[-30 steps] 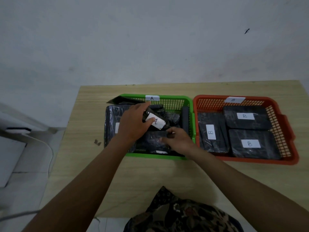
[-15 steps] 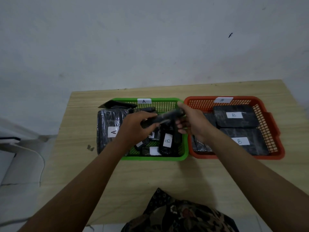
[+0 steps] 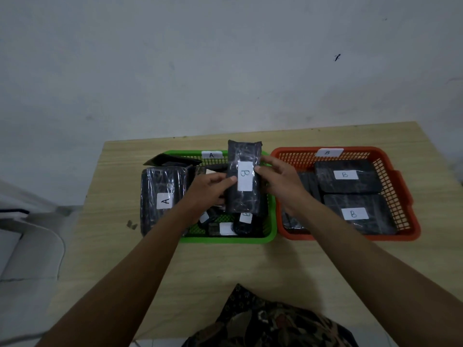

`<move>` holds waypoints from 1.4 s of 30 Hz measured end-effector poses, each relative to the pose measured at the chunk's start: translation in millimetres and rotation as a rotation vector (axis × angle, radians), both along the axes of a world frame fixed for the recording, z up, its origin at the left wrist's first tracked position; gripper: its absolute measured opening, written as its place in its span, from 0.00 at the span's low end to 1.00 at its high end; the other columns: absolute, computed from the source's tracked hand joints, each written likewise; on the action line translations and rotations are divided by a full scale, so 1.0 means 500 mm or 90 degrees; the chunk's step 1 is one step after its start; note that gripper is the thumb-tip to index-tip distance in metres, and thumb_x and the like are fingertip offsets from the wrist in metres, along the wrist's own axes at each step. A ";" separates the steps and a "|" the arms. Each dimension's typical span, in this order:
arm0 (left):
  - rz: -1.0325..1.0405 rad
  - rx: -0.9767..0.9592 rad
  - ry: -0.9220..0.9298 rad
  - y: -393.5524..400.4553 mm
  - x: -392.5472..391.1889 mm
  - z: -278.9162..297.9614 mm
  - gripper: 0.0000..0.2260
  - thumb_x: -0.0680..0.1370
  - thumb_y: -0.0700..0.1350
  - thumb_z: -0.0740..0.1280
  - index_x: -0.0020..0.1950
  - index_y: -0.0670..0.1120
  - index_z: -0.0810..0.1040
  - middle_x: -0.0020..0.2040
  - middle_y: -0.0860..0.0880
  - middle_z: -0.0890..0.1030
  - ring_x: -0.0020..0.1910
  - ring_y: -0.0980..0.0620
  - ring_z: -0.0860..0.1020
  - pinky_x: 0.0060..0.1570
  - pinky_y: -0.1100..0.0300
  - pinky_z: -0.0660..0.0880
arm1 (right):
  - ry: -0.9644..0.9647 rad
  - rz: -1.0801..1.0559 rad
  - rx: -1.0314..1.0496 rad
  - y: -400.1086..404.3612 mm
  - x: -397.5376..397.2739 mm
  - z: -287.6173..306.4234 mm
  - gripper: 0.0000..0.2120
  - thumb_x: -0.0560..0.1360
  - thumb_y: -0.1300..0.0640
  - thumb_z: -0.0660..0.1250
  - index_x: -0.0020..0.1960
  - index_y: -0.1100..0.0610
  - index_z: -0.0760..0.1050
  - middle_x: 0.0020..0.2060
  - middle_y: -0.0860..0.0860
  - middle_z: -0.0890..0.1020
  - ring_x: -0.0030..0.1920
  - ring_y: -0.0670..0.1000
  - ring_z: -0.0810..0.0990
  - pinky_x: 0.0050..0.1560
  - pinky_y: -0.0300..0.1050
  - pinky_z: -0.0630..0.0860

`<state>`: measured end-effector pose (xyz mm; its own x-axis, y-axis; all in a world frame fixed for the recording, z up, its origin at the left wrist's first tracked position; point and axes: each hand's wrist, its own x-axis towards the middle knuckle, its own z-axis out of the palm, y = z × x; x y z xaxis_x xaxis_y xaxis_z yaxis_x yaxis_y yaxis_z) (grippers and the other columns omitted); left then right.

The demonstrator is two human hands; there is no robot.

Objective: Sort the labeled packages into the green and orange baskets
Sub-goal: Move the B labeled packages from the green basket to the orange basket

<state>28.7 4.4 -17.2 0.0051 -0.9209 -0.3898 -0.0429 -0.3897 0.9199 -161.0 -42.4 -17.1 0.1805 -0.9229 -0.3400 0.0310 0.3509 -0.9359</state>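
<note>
A black wrapped package labelled B (image 3: 243, 177) is held upright above the green basket (image 3: 226, 238), my left hand (image 3: 208, 189) gripping its left edge and my right hand (image 3: 277, 181) its right edge. The green basket carries an A tag (image 3: 211, 155) and holds several small black packages, one of them labelled B (image 3: 245, 221). A large package labelled A (image 3: 162, 199) lies at the basket's left side. The orange basket (image 3: 350, 236), tagged B (image 3: 328, 152), holds two big packages labelled B (image 3: 347, 176) (image 3: 358, 214) and a third, mostly hidden behind my right arm.
Both baskets stand side by side on a light wooden table (image 3: 250, 266) against a grey-white wall. A flat black piece (image 3: 170, 160) leans on the green basket's far left corner. Patterned clothing (image 3: 265, 321) shows at the near table edge. A white object lies on the floor at left.
The package that both hands held edge-on over the green basket has been turned upright, so its B label faces the camera. Both hands have risen slightly.
</note>
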 end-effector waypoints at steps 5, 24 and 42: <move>-0.015 0.043 0.014 -0.018 -0.097 -0.017 0.09 0.79 0.46 0.68 0.55 0.42 0.82 0.51 0.44 0.85 0.49 0.47 0.84 0.50 0.52 0.82 | 0.027 -0.046 -0.017 0.011 -0.064 -0.014 0.17 0.77 0.61 0.69 0.64 0.49 0.77 0.50 0.47 0.85 0.47 0.45 0.85 0.43 0.39 0.81; 0.026 -0.131 -0.500 -0.084 -0.290 -0.103 0.06 0.78 0.46 0.68 0.50 0.45 0.80 0.46 0.47 0.81 0.47 0.48 0.78 0.49 0.51 0.76 | 0.286 -0.100 0.030 -0.020 -0.240 -0.129 0.16 0.76 0.55 0.71 0.62 0.48 0.72 0.45 0.38 0.77 0.48 0.43 0.79 0.41 0.34 0.73; 0.149 -0.133 -0.470 -0.059 -0.236 -0.105 0.11 0.78 0.49 0.69 0.55 0.45 0.83 0.45 0.51 0.83 0.41 0.60 0.77 0.49 0.63 0.74 | 0.595 0.055 -0.155 0.018 -0.202 -0.144 0.31 0.75 0.51 0.71 0.75 0.58 0.65 0.69 0.53 0.68 0.68 0.55 0.68 0.65 0.51 0.71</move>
<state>-89.5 -25.4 -69.8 0.3963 -0.9176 -0.0298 -0.6072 -0.2863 0.7411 -262.2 -33.4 -89.3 0.0052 -0.9834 -0.1816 -0.7794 0.1098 -0.6168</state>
